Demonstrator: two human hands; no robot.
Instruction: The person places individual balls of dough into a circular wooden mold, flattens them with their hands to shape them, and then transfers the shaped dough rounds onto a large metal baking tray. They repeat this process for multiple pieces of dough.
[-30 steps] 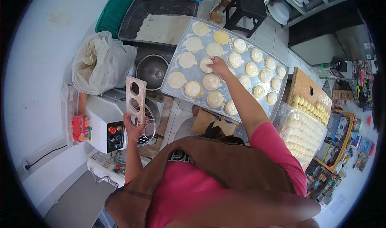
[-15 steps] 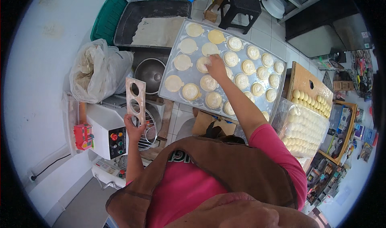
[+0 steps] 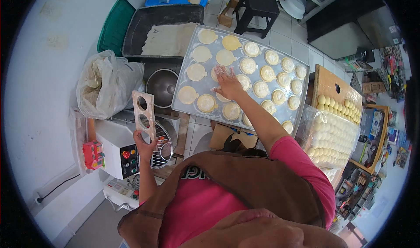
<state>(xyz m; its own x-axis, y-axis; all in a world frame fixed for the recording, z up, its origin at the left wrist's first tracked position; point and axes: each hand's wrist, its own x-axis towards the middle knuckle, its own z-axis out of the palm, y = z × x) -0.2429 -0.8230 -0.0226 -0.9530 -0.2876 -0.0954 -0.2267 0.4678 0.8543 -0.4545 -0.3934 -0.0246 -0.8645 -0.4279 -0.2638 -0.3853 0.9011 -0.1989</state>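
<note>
My right hand (image 3: 229,85) lies with its fingers spread on a dough disc toward the left of a large metal tray (image 3: 182,105); white flour coats its fingertips. The disc beneath is mostly hidden by the hand. Rows of flat dough discs (image 3: 197,72), several with small tabs, cover the tray's left side. To the right stand thicker dough rounds (image 3: 267,73) with whitish tops. My left hand (image 3: 145,145) is closed around the lower end of a flat pale board (image 3: 150,111) with large round holes, held up left of the tray beside a wire guard.
A black bin (image 3: 166,16) of white flour sits behind the tray's left. A steel bowl (image 3: 161,86), plastic sack (image 3: 103,88) and white machine (image 3: 114,138) stand left. Dough balls (image 3: 328,134) under plastic lie on a board at right. A black stool (image 3: 258,5) is beyond.
My right hand has gone from bent fingers on a disc to spread fingers laid over it. My left hand still holds the holed board, slightly lower in view.
</note>
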